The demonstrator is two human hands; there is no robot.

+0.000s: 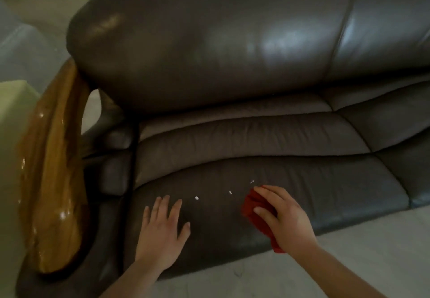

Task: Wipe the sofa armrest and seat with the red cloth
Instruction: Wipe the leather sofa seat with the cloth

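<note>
Fingers (264,211) of the right hand (285,218) curled down over the red cloth (252,207), pressing it flat against the seat (325,181) in the lower middle of the frame; fingers of the left hand (162,230) spread loose and flat on the same cushion, gripping nothing. Three small white specks (196,198) lying on the leather just left of the cloth, between the two hands. Probably mid-wipe across the front cushion. Best done by keeping the palm weight over the bunched cloth and sweeping leftward through the specks in one long pass, gathering them toward the front edge rather than scattering them into the seam behind. Worth lifting the braced left hand out of the cloth's path first, since it sits right where that stroke would end. Glossy leather likely slippery, so steady pressure over speed. Wooden armrest (54,169) at the left edge of the frame well apart from the cloth; impossible to judge whether wiped yet.
</note>
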